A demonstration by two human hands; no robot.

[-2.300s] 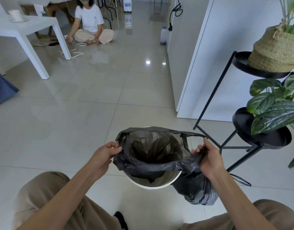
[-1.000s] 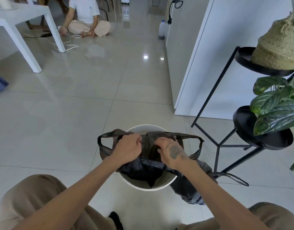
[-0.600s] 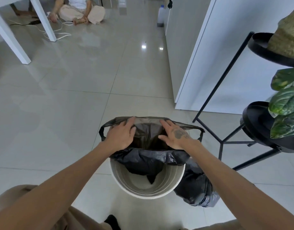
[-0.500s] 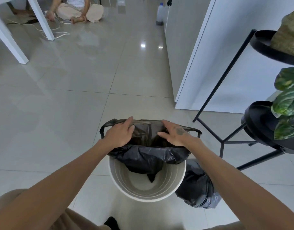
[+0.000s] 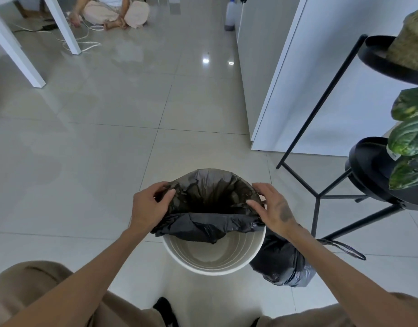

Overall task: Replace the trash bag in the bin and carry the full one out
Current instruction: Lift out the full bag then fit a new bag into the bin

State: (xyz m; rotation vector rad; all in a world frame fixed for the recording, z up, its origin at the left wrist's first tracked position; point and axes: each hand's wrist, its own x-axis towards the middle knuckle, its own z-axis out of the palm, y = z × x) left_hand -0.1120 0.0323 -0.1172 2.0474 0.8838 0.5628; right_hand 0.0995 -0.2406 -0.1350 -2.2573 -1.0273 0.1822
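A white round bin [image 5: 213,267] stands on the tiled floor in front of my knees. A fresh black trash bag [image 5: 210,197] hangs open in it, its far edge folded over the far rim, its near edge sagging inside the bin. My left hand [image 5: 149,206] pinches the bag's left edge at the rim. My right hand [image 5: 271,208] rests on the bag's right edge with fingers spread. The full black bag [image 5: 281,263], tied, sits on the floor against the bin's right side.
A black metal plant stand [image 5: 321,194] with leafy plants [image 5: 408,138] and a woven basket [image 5: 413,43] stands close on the right. A white cabinet [image 5: 285,79] is beyond it. A white table's legs [image 5: 21,60] and a seated person [image 5: 113,13] with cables are far left.
The bag's far edge has been pulled down over the bin's far rim, and its loop handles no longer stick out. My hands have moved apart to the bin's left and right sides.
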